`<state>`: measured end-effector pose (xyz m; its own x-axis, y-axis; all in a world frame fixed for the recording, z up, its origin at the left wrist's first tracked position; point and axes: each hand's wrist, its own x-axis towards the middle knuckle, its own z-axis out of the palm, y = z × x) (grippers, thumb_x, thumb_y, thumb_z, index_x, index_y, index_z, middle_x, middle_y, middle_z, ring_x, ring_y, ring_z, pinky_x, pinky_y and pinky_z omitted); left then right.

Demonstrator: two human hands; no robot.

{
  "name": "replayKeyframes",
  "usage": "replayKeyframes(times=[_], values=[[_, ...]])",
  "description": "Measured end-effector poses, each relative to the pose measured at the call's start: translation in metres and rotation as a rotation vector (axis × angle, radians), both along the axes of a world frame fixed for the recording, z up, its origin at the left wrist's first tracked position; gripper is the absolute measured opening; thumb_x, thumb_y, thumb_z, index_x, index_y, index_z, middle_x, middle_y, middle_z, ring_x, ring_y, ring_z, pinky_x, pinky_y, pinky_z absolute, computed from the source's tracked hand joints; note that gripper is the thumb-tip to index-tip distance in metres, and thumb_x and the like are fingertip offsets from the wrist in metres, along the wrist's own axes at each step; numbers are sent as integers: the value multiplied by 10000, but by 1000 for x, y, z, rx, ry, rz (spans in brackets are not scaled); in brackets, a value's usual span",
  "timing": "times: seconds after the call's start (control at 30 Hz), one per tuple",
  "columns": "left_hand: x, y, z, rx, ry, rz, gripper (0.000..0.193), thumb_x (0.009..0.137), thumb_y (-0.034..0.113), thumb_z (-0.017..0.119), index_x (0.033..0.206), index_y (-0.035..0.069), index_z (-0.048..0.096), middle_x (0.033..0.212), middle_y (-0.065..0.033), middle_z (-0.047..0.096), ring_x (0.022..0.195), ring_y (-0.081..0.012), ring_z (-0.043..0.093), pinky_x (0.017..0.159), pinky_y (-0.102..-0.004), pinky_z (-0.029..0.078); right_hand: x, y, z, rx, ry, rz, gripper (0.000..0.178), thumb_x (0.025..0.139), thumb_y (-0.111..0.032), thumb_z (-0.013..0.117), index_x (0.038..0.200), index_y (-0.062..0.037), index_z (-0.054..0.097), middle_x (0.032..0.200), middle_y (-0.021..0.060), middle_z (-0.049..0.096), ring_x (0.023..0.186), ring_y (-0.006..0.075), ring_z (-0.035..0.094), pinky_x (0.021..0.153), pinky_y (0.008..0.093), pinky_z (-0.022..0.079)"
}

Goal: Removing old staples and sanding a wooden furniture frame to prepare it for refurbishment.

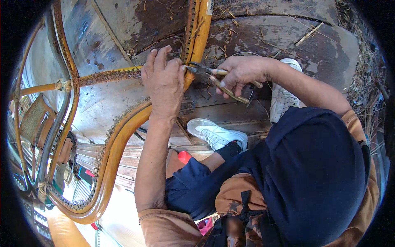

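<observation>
A pair of pliers (200, 70) with dark metal jaws and worn, brass-coloured handles is held in my right hand (240, 76). Its jaw tips reach the yellow-brown rattan frame (199, 35), at the joint beside my left fingers. My left hand (163, 82) lies over that joint, its fingers bent around the end of the crossbar (109, 77); what the palm covers is hidden. Rough, frayed fibre and rows of small holes run along the crossbar and the frame's inner edges. Thin wire or fibre strands trail near my right hand.
The frame's curved arm (109, 164) sweeps down the left side, with more bound poles (66, 86) beyond it. My white shoes (218, 133) stand on worn, wet-looking boards (284, 35) strewn with splinters. Dry fibre scraps (364, 61) pile at the right. A red object (184, 157) lies near my leg.
</observation>
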<state>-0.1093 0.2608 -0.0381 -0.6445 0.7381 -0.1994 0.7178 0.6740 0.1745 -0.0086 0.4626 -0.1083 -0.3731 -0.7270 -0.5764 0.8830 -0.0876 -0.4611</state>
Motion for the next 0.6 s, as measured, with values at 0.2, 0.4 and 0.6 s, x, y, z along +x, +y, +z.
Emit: replayKeyframes(times=[0.2, 0.4, 0.6], values=[[-1, 1, -5, 47, -4, 0, 155, 782, 110, 692, 932, 85, 664, 1277, -93, 561, 1242, -350, 459, 1009, -476, 346, -6, 3, -5, -118, -96, -49, 269, 856, -124, 644, 1068, 25, 574, 985, 105, 673, 844, 159, 687, 640, 259, 580], [-1, 1, -9, 76, -41, -1, 141, 789, 79, 693, 923, 74, 651, 1283, -120, 568, 1256, -371, 452, 1048, -475, 340, -12, 8, -8, -176, -138, -11, 254, 882, -129, 635, 1071, 27, 568, 980, 124, 674, 828, 179, 700, 610, 271, 582], [3, 0, -9, 33, -4, -8, 125, 821, 94, 663, 945, 90, 646, 1345, -110, 519, 1316, -362, 388, 1072, -481, 294, -18, 8, -12, -143, -53, 47, 230, 885, -107, 617, 1054, 42, 570, 958, 141, 680, 804, 211, 705, 593, 312, 583]])
